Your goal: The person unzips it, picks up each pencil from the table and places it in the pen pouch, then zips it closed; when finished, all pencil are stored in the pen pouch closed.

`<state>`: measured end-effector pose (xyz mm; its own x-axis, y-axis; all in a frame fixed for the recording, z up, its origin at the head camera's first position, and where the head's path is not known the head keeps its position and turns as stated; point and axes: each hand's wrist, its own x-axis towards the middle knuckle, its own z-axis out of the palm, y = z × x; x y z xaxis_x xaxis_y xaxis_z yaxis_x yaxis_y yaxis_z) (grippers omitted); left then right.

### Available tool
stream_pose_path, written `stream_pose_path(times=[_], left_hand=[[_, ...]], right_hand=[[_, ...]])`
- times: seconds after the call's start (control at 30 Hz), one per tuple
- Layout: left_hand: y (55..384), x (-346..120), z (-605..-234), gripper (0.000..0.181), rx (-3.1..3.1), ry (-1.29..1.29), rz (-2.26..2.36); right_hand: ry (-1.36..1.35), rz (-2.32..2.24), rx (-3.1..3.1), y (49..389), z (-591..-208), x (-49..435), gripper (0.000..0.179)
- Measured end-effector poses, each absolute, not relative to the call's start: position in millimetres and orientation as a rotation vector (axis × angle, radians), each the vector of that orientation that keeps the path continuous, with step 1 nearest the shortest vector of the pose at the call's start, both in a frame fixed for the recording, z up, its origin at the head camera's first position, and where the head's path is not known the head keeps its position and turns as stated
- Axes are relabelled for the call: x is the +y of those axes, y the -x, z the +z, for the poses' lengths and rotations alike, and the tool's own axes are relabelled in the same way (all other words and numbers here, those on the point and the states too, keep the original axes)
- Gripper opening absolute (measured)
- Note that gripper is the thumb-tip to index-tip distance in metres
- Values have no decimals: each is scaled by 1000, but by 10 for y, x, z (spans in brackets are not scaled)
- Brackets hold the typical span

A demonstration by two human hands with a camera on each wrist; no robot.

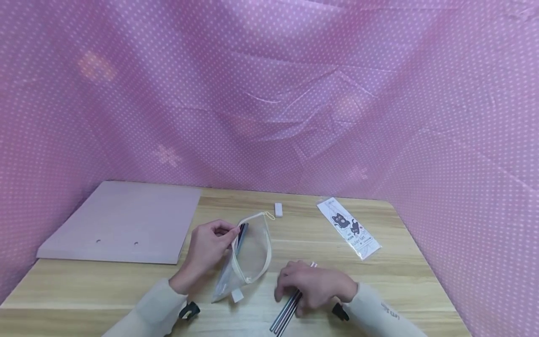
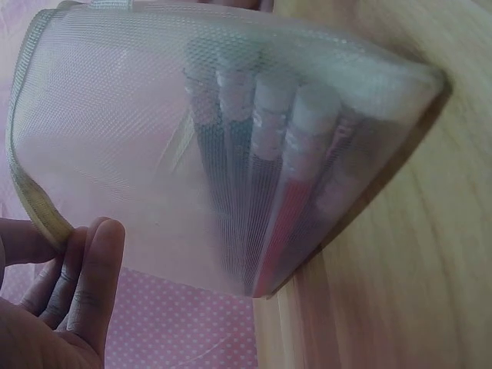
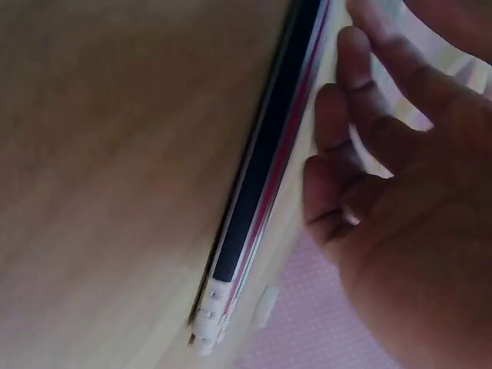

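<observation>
My left hand [image 1: 212, 245] pinches the zipped rim of a pale mesh zip pouch [image 1: 258, 250], whose mouth gapes open. Through the mesh, in the left wrist view, several pencils [image 2: 288, 200] with eraser ends lean together inside. To the right, my right hand [image 1: 313, 283] is over several more pencils [image 1: 287, 314] lying side by side on the wooden table. The right wrist view has its loosely bent fingers [image 3: 327, 192] beside these pencils [image 3: 265, 169], with a gap between.
A white eraser [image 1: 278, 210] lies beyond the pouch. A packaged ruler set [image 1: 349, 229] with black cat drawings is at the back right. On the left lies a large pale board [image 1: 130, 217] with two small holes. Pink dotted cloth [image 1: 269, 103] hangs around the table [image 1: 113, 290].
</observation>
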<state>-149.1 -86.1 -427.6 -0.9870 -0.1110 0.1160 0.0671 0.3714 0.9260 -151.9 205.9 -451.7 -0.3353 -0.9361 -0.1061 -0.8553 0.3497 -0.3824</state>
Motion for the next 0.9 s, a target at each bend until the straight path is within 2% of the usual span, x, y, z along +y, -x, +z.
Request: stream_pose_path(times=[0.33,0.9], left_hand=[[1488,-858,-4280,11,-2460,-52,-1692],[1500,-861,-4308,9,-2460,-47,-1656]], right_hand=[[1618,-349,2264,1598,-4579,1980,45],[1604,-389,2249,1688,-4599,1964,40]])
